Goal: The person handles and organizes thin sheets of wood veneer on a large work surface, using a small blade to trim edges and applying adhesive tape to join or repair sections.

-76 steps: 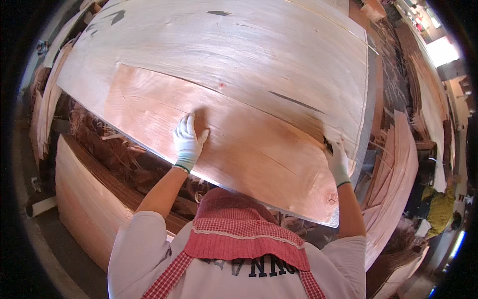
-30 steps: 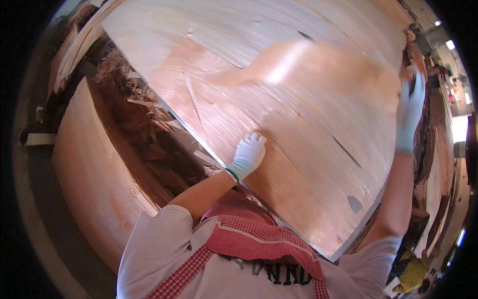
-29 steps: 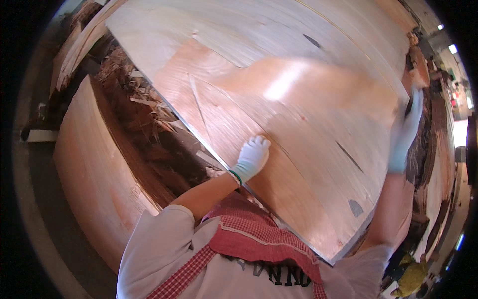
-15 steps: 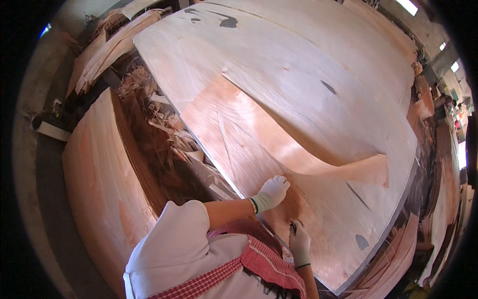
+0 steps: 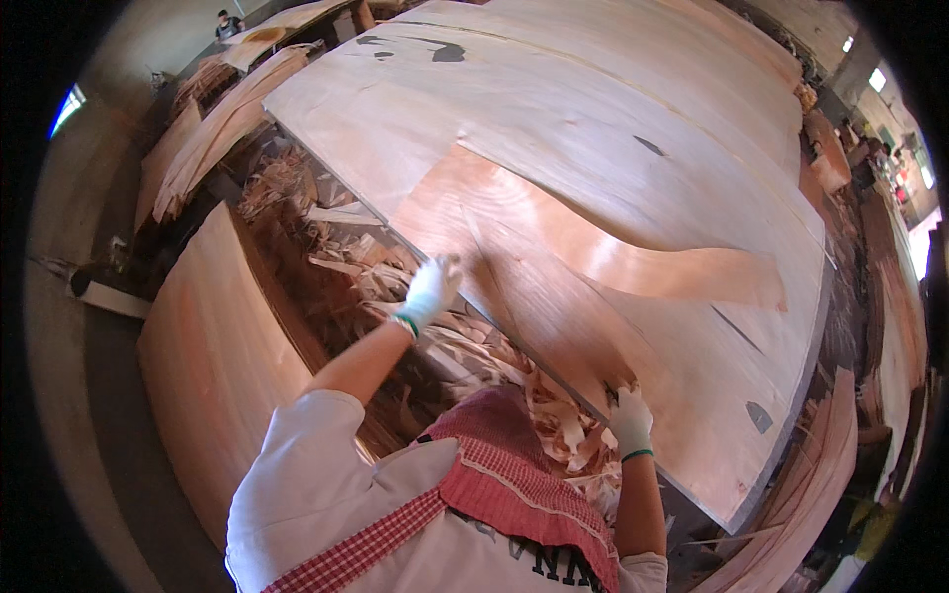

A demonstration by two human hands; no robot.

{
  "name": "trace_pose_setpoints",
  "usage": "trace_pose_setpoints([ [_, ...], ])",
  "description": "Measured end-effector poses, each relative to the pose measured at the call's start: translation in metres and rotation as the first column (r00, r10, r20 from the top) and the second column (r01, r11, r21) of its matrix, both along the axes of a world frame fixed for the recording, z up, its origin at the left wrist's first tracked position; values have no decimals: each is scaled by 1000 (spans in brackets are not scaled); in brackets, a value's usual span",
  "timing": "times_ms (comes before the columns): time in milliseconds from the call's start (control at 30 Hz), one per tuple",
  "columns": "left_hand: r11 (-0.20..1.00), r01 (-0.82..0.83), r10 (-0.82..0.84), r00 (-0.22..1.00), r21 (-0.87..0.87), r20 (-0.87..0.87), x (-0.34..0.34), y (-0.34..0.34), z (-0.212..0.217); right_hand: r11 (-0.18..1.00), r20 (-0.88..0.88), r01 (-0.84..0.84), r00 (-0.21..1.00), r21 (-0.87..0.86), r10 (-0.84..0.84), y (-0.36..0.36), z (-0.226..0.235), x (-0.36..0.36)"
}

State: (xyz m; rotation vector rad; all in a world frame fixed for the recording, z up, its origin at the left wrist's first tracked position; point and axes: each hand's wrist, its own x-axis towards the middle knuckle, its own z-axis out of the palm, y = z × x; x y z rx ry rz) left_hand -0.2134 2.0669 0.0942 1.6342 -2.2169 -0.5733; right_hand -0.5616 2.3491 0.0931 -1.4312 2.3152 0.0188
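Hands, near field. Right hand (image 5: pixel 630 420), white glove with green cuff, at about 5 o'clock: fingers closed in a pinch over the near edge of the reddish veneer sheet (image 5: pixel 534 287), thumb side on top. A grip at the rim suits a leaf this thin, which would crease if pressed in the middle.

Left hand (image 5: pixel 432 287), same kind of glove, at about 9 o'clock from frame centre, arm stretched forward. Fingers partly spread and resting on the same sheet's near-left edge; whether they curl under the edge I cannot tell. Two hands set well apart along one edge keep the sheet flat and square.

Reddish veneer sheet lies on top of the pale veneer stack (image 5: pixel 613 119), towards its near-left corner, with one long tongue curling out towards 3 o'clock.

Below the stack edge, between hands and torso: veneer scraps (image 5: pixel 474 346), a loose heap of curled offcuts, presumably dropped where trimmed.

At 8 o'clock, a second stack of reddish sheets (image 5: pixel 217 366), lower than the working one. Further stacks (image 5: pixel 222 128) at 11 o'clock.

Far field, 12 o'clock edge: another person (image 5: pixel 229 22), small, detail not readable.
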Motion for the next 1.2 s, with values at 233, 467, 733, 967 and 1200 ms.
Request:
trace_pose_setpoints([
  [233, 909, 352, -338, 936, -222, 101, -76, -185, 33, 982, 66, 182, 982, -60, -178, 2, 4, -6],
  [467, 688, 716, -603, 655, -119, 455, -120, -306, -13, 822, 359, 561, 790, -95, -498, -9, -43, 4],
  [733, 238, 931, -971, 239, 276, 31, -82, -388, 115, 811, 155, 584, 806, -49, -571, -61, -5, 19],
  [967, 553, 794, -616, 184, 254, 766, -181, -493, 253, 761, -18, 639, 767, 113, -641, -78, -19, 3],
  [1200, 72, 735, 58, 672, -675, 738, -225, -393, 201, 478, 109, 874, 485, -89, -867, -31, -25, 2],
])
